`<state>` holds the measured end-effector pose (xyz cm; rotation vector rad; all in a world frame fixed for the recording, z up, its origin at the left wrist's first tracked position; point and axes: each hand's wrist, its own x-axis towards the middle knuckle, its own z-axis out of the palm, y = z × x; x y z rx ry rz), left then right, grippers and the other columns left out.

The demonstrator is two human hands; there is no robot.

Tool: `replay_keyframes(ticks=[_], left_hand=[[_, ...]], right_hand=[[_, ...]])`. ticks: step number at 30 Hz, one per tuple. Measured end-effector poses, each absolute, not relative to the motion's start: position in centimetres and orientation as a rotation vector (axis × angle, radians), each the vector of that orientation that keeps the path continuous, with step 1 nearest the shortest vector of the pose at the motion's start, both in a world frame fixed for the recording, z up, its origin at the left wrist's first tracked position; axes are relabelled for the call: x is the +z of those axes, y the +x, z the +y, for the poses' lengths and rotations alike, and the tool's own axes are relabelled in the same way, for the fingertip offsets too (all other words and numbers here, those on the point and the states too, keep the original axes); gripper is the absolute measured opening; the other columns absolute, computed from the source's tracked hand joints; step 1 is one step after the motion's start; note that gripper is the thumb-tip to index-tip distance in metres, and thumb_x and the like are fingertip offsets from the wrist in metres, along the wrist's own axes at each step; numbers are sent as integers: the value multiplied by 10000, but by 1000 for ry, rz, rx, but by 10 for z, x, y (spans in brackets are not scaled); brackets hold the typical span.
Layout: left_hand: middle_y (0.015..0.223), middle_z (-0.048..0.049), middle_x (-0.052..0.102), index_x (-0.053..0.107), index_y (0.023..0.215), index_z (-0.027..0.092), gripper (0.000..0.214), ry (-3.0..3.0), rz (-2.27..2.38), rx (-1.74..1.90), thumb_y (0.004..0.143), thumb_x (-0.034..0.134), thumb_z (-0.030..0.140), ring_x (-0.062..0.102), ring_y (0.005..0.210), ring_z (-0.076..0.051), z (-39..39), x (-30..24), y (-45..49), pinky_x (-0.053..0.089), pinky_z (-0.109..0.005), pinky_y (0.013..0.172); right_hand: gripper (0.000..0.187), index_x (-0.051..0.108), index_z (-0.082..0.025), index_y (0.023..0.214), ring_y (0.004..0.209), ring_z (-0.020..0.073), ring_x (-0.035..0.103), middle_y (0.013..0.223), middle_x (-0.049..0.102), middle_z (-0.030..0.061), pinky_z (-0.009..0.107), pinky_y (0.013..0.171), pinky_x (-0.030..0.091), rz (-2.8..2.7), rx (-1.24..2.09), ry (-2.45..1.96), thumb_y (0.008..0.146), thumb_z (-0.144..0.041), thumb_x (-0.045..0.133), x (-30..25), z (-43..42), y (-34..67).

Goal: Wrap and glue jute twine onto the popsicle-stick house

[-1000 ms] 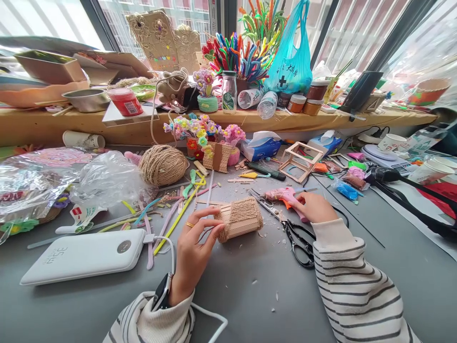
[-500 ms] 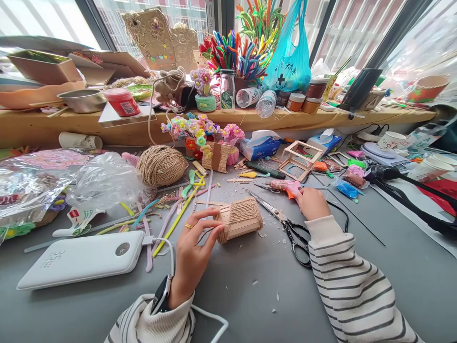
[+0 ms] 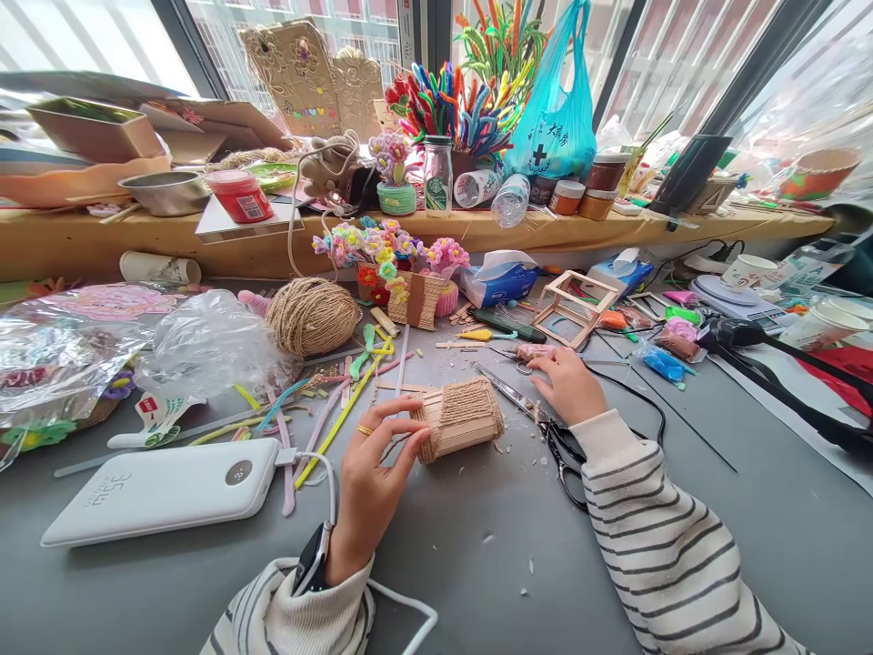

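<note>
A small container of wooden craft sticks (image 3: 467, 438), partly wrapped in jute twine (image 3: 470, 402), lies on its side on the grey table. My left hand (image 3: 372, 468) is closed at its left end, thumb and forefinger pinching the twine there against the rim. My right hand (image 3: 569, 384) hangs with fingers apart over the black-handled scissors (image 3: 567, 464), to the right of the container. Just beyond its fingertips lies a pink glue gun (image 3: 530, 351), its handle mostly hidden by that hand.
A ball of twine (image 3: 314, 316) sits behind my left hand. The white power bank (image 3: 164, 491) at left is cabled to something near my wrist. Pipe cleaner flowers (image 3: 372, 250), a wooden stick frame (image 3: 573, 309) and blue tissue packs (image 3: 501, 277) stand farther back.
My right hand has let go of the glue gun and moved left toward the scissors. My left hand and the container have stayed in place.
</note>
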<state>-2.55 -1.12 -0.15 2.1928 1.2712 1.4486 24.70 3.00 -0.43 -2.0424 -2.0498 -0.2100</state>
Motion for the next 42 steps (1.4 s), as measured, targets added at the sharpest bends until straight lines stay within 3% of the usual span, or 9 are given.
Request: replay_keyframes(ticks=[9,24,34,42], left_hand=[[949,-34,660,624,764,207,67,2192,1279,1459,811,577,199,621,918,-161,-12,2,-24,492,-299,820],[960,-23,652,621,772,209,59,2183,1276,1453,809,582,184,614,929,-146,-12,2,-25,478,-277,832],[964,-30,653,627,784,213,58,2179,1280,1451,810,580,192,612,942,-161,-12,0,-25,480,-303,845],[969,-31,650,628,782,216,53,2177,1287,1449,806,587,192,611,946,-161,-12,-1,-25,484,-303,839]], right_hand=[[191,619,-133,895,901,221,566,957,644,134,287,720,408,-2237,-208,-2081,823,-94,446,-13,45,237],[185,607,-118,877,783,207,593,961,648,135,269,538,316,-2283,-169,-2088,782,-97,450,-7,39,235],[182,585,-150,796,795,214,582,861,634,127,277,655,386,-1972,-139,-1940,843,-175,412,-10,40,241],[150,534,-186,718,790,215,589,823,644,104,313,691,435,-1681,184,-1767,812,-286,473,-10,38,243]])
